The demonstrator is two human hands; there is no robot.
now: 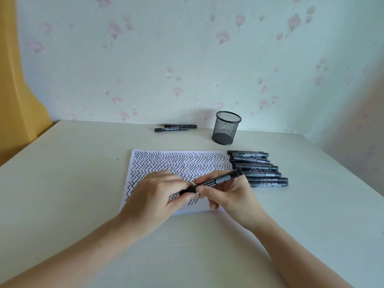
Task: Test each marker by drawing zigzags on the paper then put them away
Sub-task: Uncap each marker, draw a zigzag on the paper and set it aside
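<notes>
Both hands are gripping one black plastic marker (216,180) above the zigzag-covered white paper (178,163): left hand (153,196) pinching its cap end, right hand (226,194) curling round the barrel. A slipping cap could be smearing ink on fingers.

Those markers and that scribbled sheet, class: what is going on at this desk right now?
A person holds one black marker with both hands over the paper, the left hand pinching its cap end, the right hand gripping the barrel. The sheet is nearly filled with zigzags. A row of markers lies right of it, two markers near the wall, and the mesh pen cup looks empty.
</notes>
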